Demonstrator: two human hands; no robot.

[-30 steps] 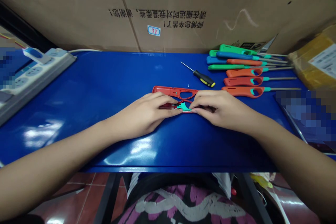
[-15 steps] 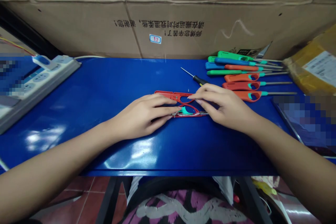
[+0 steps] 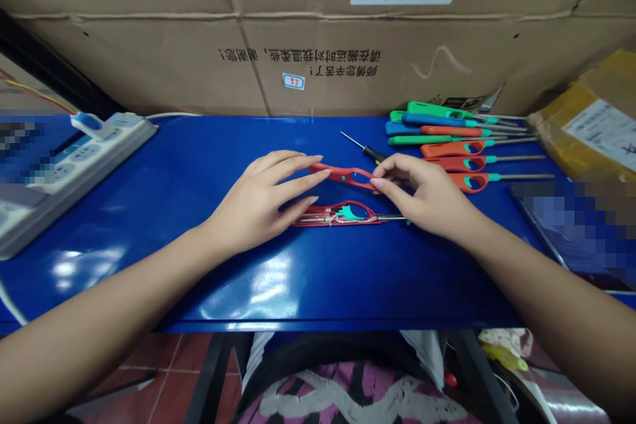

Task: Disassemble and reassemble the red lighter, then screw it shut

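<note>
My right hand point(image 3: 422, 189) pinches the right end of a red lighter shell half point(image 3: 342, 173), with its smooth outer face up. At the shell's left end are the fingertips of my left hand point(image 3: 271, 195); its fingers are spread and its thumb is apart from the shell. Below, on the table, the other half of the long-nosed lighter point(image 3: 358, 214) lies opened, showing a turquoise trigger, white wires and a metal tube pointing right. Part of its left end is close under my left thumb. Behind my right hand lies a black-handled screwdriver point(image 3: 365, 149), its handle partly hidden.
Several coloured long-nosed lighters point(image 3: 462, 146) lie at the back right beside a yellow-taped box point(image 3: 591, 112). A white power strip point(image 3: 84, 165) stands at left, and a dark flat object point(image 3: 556, 232) at right. A large cardboard box point(image 3: 308, 40) borders the blue table point(image 3: 338, 285) behind.
The red shell half has been raised and turned over, its right end in my right hand. My left hand has shifted left and up, uncovering more of the opened lighter half.
</note>
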